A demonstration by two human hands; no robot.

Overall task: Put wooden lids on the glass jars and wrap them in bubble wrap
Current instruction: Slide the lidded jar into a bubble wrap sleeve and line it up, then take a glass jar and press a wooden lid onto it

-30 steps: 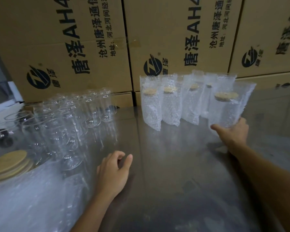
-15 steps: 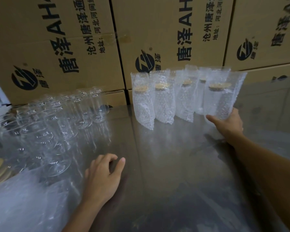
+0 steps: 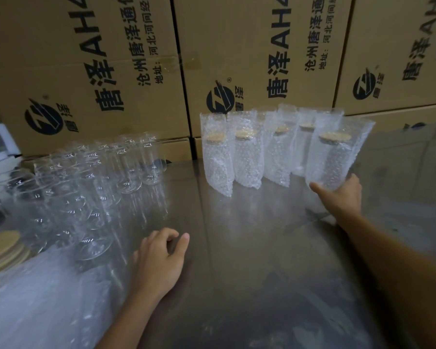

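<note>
Risk here is mostly glass on steel. The right hand grips the base of a clear glass jar with a round wooden lid, sleeved in bubble wrap, at the right end of the row of wrapped jars along the back edge of the grey metal tabletop. The sleeve looks slippery and the jar tall, so I'd guess a sloppy set-down could tip it into its neighbour just beside it and domino the row.

The left hand rests on the tabletop, fingers loosely curled, holding nothing. Just left of it stands a crowd of bare clear glass jars, packed tight, so a careless reach could knock several. Stacked round wooden lids sit at the left edge, loose bubble wrap at the near-left corner. Printed cardboard cartons wall off the back.
</note>
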